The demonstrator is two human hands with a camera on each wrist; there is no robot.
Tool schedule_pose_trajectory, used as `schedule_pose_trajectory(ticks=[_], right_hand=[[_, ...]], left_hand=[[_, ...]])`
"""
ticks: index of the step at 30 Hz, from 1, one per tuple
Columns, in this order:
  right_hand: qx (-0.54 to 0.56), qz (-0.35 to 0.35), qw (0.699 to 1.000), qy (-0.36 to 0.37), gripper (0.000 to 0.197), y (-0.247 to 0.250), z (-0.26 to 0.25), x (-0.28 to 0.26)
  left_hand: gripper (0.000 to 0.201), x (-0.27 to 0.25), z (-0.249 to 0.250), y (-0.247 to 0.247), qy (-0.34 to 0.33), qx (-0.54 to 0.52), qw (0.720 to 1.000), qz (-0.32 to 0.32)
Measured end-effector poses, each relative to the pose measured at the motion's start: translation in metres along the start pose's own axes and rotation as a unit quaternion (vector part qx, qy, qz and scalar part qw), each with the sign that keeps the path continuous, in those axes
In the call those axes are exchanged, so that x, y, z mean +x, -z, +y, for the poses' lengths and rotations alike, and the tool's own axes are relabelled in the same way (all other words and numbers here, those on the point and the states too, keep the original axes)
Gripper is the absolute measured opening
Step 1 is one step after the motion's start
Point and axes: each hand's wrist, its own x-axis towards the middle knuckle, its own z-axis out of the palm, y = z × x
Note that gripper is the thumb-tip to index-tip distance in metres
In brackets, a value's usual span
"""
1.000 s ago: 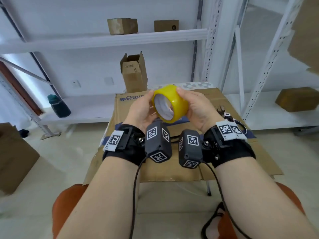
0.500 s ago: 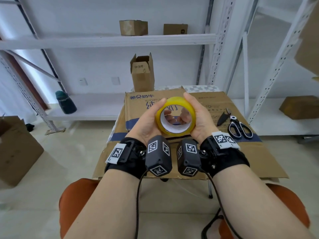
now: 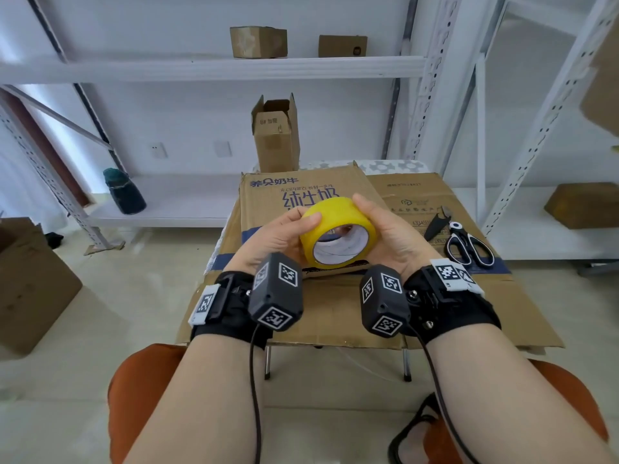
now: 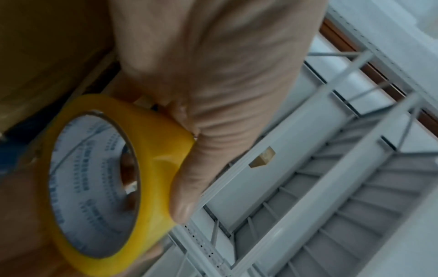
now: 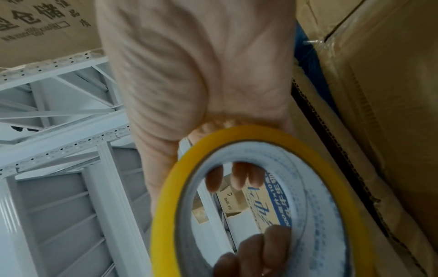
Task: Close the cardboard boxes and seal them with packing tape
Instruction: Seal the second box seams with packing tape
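Note:
A yellow roll of packing tape (image 3: 336, 229) with a white printed core is held in the air above the table, between both hands. My left hand (image 3: 284, 234) grips its left side, thumb lying over the yellow rim (image 4: 163, 174). My right hand (image 3: 385, 229) grips the right side, fingers curled behind the roll (image 5: 258, 138) and showing through the core. A small cardboard box (image 3: 276, 135) stands upright at the table's far edge with its top flaps open. Flattened cardboard sheets (image 3: 301, 192) cover the table under my hands.
Black-handled scissors (image 3: 469, 246) and a small black snipper (image 3: 437, 224) lie on the cardboard to the right. White metal shelving (image 3: 234, 67) carries two closed boxes above and a dark bottle (image 3: 124, 192) lower left. A big box (image 3: 30, 286) stands on the floor at left.
The roll has turned in my hands: its opening faced left, then straight at me, and now tilts down toward me. Both hands keep hold of it.

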Motion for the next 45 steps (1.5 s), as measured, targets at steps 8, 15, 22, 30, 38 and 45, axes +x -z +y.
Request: schedule_pose_trajectory(ticks=[8,15,22,30,38,45], right_hand=[[-0.125,-0.038,0.991,0.006,0.068,-0.002,-0.005,0.004],[-0.085,-0.043,0.995,0.042,0.047,0.007,-0.004,0.007],[-0.042,-0.124,0.990,0.050,0.041,0.015,-0.012,0.002],[-0.063,-0.106,0.991,0.060,0.017,0.021,-0.007,-0.005],[-0.158,-0.090,0.974,0.135,0.045,0.009,-0.018,0.008],[-0.105,-0.149,0.975,0.124,0.040,0.015,-0.023,0.008]], left_hand=[[0.018,0.004,0.009,-0.005,0.000,0.123,0.990,0.062],[0.015,0.005,0.016,-0.015,0.001,0.101,0.994,0.040],[0.037,-0.001,0.015,-0.010,-0.002,0.017,1.000,0.007],[0.092,0.001,-0.001,-0.006,0.025,-0.048,0.998,-0.022],[0.029,-0.007,0.022,-0.034,0.027,0.125,0.991,0.042],[0.065,-0.011,0.013,-0.023,0.035,-0.048,0.998,0.011]])
